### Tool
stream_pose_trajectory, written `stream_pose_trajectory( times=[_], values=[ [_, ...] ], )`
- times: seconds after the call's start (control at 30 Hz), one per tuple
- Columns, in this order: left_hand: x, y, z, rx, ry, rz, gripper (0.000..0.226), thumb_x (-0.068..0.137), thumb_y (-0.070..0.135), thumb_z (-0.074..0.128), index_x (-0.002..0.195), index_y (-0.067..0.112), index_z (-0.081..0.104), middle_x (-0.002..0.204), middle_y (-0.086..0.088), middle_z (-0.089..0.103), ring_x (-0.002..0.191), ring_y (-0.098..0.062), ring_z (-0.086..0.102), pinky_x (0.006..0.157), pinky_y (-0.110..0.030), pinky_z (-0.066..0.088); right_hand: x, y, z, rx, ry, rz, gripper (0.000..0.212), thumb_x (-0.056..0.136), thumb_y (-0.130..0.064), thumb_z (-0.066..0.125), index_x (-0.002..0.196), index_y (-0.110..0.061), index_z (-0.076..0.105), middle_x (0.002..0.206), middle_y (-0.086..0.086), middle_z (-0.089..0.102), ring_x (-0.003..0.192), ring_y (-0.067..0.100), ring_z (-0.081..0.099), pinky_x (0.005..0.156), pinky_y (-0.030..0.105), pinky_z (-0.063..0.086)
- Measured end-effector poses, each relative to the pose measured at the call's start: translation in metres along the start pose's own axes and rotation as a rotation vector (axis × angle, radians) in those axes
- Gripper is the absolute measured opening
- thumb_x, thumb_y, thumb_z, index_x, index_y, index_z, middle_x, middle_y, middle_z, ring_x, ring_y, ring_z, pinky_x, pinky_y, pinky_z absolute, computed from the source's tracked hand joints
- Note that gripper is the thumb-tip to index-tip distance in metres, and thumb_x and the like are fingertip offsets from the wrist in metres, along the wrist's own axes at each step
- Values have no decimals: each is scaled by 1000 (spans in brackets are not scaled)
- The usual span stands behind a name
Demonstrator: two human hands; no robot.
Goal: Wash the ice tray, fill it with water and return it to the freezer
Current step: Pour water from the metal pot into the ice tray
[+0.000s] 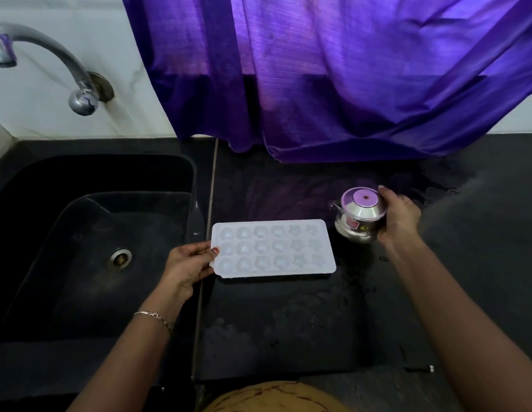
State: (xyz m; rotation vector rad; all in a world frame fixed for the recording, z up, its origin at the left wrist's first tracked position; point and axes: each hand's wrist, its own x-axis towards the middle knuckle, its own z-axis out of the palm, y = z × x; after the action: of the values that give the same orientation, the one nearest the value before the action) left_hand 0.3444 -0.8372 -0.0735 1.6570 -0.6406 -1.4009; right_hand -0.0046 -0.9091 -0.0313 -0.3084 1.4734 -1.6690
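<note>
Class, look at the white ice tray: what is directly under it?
The ice tray lies flat on the wet black counter, left hand gripping its end. The counter beneath it is covered.

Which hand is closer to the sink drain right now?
Left. The left hand grips the ice tray's end at the sink edge, just right of the drain. The right hand is far across the counter, holding a steel pot.
</note>
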Motion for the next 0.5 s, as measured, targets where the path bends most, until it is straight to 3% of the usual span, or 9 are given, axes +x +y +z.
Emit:
stream_pose_trajectory(
  times=[0.37, 0.5],
  values=[
    [2, -2, 0, -5, -15, 8, 18, 87, 4, 69, 104, 7, 68, 90, -5, 72, 79, -15, 68, 67, -25, 55, -12, 16, -13, -97, -19, -72, 49, 80, -12, 75, 53, -22, 35, 59, 1, 49, 56, 13, 47, 60, 30, 44],
    [4, -2, -1, 12, -21, 4, 19, 86, 5, 69, 105, 6, 68, 90, -6, 72, 78, -15, 68, 59, -21, 55, -15, 18, -8, -160, -54, -114, 47, 79, -14, 75, 57, -22, 34, 60, 3, 44, 55, 13, 42, 56, 29, 39]
  ],
)
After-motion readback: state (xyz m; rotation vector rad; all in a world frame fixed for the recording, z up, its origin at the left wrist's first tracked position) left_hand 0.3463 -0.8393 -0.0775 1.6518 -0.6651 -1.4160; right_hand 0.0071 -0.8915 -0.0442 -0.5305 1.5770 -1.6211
